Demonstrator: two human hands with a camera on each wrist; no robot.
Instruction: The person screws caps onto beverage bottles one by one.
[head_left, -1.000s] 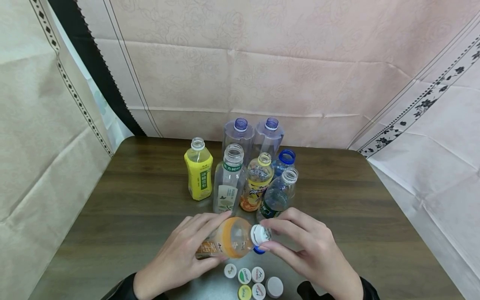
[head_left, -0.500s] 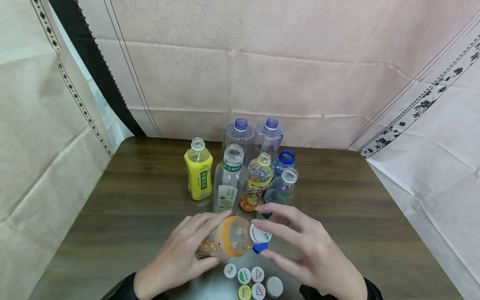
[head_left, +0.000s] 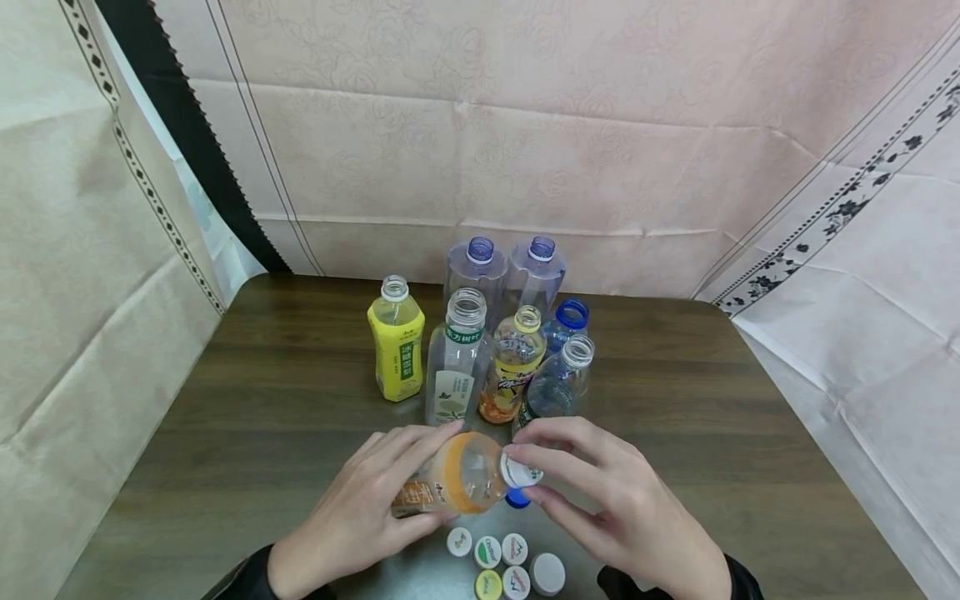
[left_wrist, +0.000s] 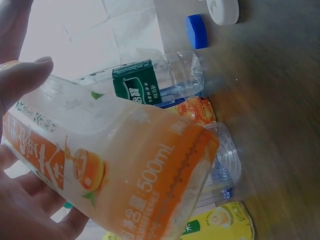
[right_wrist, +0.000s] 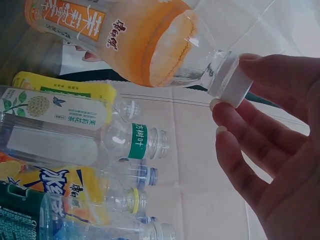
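My left hand (head_left: 375,492) grips an orange-labelled plastic drink bottle (head_left: 465,473), tilted with its neck to the right. The label reads 500mL in the left wrist view, where the bottle (left_wrist: 115,160) fills the middle. On its neck sits a white cap (right_wrist: 231,82), pinched between the thumb and index finger of my right hand (head_left: 607,492). The other fingers of the right hand (right_wrist: 280,135) stay apart from the cap. Just under the held cap, a blue cap (head_left: 517,498) lies on the table, partly hidden in the head view.
Several uncapped bottles stand behind the hands: a yellow bottle (head_left: 399,350), a clear bottle with a green neck band (head_left: 459,367), an orange-and-yellow bottle (head_left: 513,367), and two purplish ones at the back. Several loose caps, one a yellow cap (head_left: 488,585), lie near the front of the wooden table (head_left: 285,417).
The right fingers spread off the white cap half a second ago and now pinch it again. The left hand and the bottle have stayed in place.
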